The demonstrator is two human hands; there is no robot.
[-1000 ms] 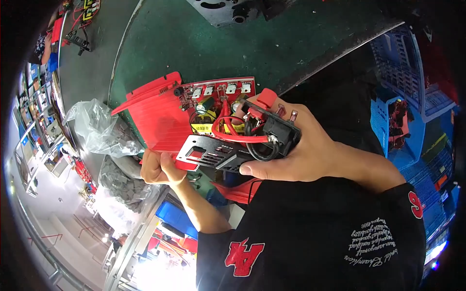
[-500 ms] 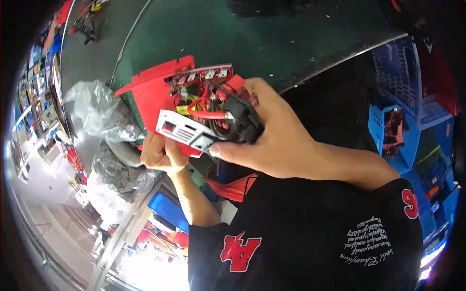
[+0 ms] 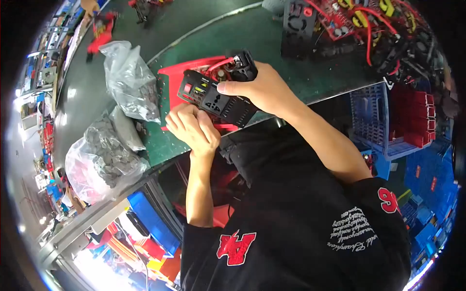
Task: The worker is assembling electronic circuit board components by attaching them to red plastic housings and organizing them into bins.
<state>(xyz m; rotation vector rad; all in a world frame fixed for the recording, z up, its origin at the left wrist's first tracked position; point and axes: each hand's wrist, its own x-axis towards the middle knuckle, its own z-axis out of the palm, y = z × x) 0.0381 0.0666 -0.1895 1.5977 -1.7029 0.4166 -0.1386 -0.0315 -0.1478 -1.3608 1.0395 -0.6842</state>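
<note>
A power inverter in a red metal housing (image 3: 175,99) is tilted over the near edge of the green bench. Its black end panel (image 3: 218,104), with a red switch and a socket, faces me at an angle. My right hand (image 3: 264,89) grips the panel, thumb on its face and the other fingers mostly hidden behind, beside a black fan (image 3: 244,67). With curled fingers, my left hand (image 3: 194,128) holds the lower edge of the housing; its fingertips are hidden. Red wires (image 3: 221,64) and part of a circuit board show inside the housing.
Two clear plastic bags (image 3: 128,82) (image 3: 104,155) of grey pieces lie left on the bench. Circuit boards with red wires (image 3: 357,22) and a black fan-slotted panel (image 3: 297,26) are at the back right. A blue crate (image 3: 369,116) stands below at right. Far left, another hand (image 3: 91,6) shows.
The inverter has turned, so its black panel now faces me and the white slotted plate is out of sight. My left hand sits against its lower edge. The view has shifted, showing more bench.
</note>
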